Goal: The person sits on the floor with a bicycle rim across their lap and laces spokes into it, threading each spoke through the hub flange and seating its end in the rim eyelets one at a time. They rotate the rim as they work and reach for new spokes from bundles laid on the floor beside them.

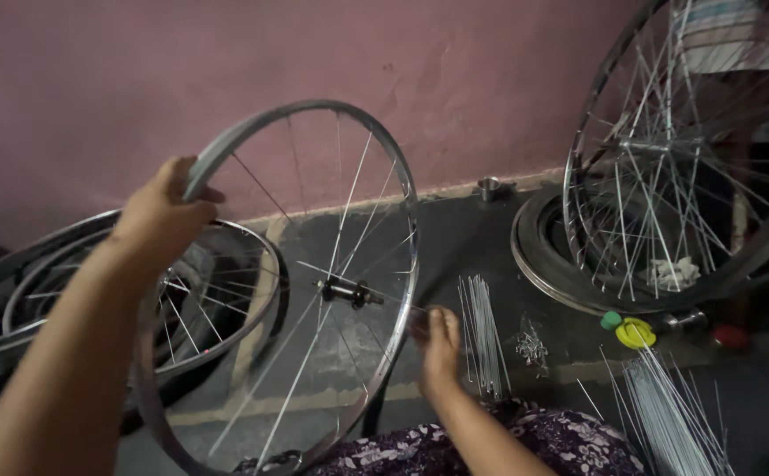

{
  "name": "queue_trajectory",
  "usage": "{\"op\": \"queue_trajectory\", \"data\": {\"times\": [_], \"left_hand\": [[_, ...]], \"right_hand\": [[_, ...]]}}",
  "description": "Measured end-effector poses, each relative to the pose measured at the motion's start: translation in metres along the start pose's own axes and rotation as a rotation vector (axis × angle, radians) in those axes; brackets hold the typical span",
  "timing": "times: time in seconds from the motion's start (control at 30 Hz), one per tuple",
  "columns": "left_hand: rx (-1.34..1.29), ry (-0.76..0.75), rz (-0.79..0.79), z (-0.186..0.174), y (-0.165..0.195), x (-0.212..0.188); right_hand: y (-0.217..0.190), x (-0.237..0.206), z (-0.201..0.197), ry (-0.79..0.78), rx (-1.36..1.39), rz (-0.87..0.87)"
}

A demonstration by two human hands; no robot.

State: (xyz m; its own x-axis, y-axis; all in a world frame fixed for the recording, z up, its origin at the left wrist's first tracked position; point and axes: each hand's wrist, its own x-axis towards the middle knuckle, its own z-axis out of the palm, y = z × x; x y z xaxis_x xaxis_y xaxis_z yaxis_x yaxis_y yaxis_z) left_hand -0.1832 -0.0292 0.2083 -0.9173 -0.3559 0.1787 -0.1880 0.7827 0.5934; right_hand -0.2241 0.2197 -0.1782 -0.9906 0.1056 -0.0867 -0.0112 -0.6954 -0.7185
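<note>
A silver bicycle wheel rim (399,167) stands upright in front of me, with a black hub (346,290) at its centre and thin spokes running out to the rim. My left hand (162,214) grips the top left of the rim. My right hand (440,339) is at the rim's lower right edge, fingers pinched near a spoke end; whether it holds a spoke I cannot tell. A bundle of loose silver spokes (483,333) lies on the floor just right of that hand.
More wheels (217,304) lie flat at the left. Several spoked wheels (666,150) lean at the right over stacked rims (534,264). A pile of spoke nipples (531,344), a yellow lid (635,333), more spokes (675,414) and a pink wall (226,62) surround me.
</note>
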Motion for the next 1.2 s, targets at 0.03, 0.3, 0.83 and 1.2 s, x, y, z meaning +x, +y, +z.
{"op": "queue_trajectory", "data": {"times": [0.03, 0.3, 0.83, 1.2], "left_hand": [[-0.047, 0.003, -0.009, 0.001, 0.002, -0.004], [-0.164, 0.093, -0.007, 0.032, 0.023, -0.071], [-1.322, -0.303, -0.711, 0.22, -0.186, -0.041], [-1.44, 0.214, -0.308, 0.208, -0.21, -0.032]], "right_hand": [[0.004, 0.002, 0.011, -0.031, 0.001, 0.0], [0.015, 0.02, 0.074, -0.206, -0.325, -0.047], [0.018, 0.011, 0.051, -0.296, -0.329, -0.028], [0.025, -0.005, 0.047, -0.287, -0.201, -0.027]]}}
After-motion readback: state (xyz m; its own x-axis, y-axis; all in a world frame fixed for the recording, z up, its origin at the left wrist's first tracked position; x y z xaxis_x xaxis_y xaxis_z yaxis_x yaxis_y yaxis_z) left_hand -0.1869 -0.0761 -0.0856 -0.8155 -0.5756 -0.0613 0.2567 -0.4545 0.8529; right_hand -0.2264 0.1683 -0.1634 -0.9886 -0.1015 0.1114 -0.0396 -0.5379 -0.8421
